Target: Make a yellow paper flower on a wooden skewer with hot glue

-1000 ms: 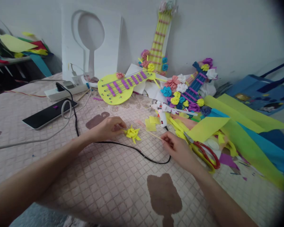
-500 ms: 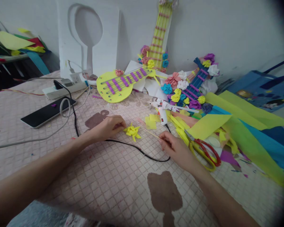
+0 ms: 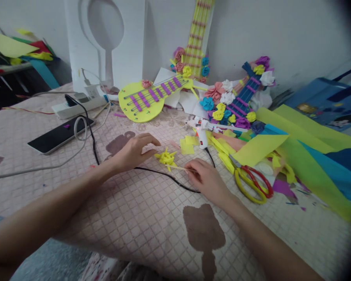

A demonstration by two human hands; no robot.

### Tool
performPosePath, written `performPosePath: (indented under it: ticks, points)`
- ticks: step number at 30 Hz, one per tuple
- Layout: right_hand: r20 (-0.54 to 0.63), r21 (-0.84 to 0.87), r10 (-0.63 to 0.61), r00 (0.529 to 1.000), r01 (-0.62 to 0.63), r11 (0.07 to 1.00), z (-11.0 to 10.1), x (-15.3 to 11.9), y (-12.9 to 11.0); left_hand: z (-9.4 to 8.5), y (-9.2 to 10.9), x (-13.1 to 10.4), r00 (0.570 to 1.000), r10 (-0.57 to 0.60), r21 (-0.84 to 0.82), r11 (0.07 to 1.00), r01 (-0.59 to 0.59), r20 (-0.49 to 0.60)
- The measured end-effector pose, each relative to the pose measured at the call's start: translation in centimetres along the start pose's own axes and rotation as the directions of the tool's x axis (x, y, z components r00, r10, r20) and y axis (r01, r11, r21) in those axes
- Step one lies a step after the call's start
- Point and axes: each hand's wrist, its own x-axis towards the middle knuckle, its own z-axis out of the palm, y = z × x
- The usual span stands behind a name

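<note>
A small yellow paper flower point(image 3: 166, 157) lies on the quilted cloth between my two hands. In my right hand point(image 3: 206, 180) a thin wooden stick point(image 3: 178, 168) is pinched, and its far end reaches the flower's lower edge. My left hand point(image 3: 137, 150) is just left of the flower, thumb and fingers apart, with nothing seen between them. Behind the right hand stands a white glue gun point(image 3: 201, 134) with a small red light. Small yellow paper squares point(image 3: 187, 146) lie beside it.
Red and yellow scissors point(image 3: 253, 183) lie right of my right hand, near crepe paper sheets point(image 3: 307, 164). A black cable point(image 3: 166, 174) crosses the cloth. Paper-decorated instruments point(image 3: 149, 97) lean at the back. A phone point(image 3: 60, 136) and power strip point(image 3: 78, 106) lie left.
My right hand has moved left, bringing the stick to the flower. The fingers of my left hand have parted. The view has shifted slightly.
</note>
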Motion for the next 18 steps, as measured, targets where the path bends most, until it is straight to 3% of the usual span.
performPosePath:
  ticks: [6,12,18]
  points:
    - [-0.016,-0.119,-0.141,0.990,0.139,0.983,1.1,0.5,0.1,0.7,2.5,-0.9,0.987,0.145,0.021,0.989,-0.147,0.063]
    - [-0.040,-0.156,-0.207,0.977,0.199,0.968,1.6,1.0,-0.1,2.5,3.1,-1.4,0.990,0.132,0.197,0.970,-0.141,0.055]
    - [-0.053,-0.177,-0.227,0.972,0.214,0.961,1.7,1.0,-0.3,2.7,3.7,-1.4,0.989,0.142,0.240,0.959,-0.150,0.048]
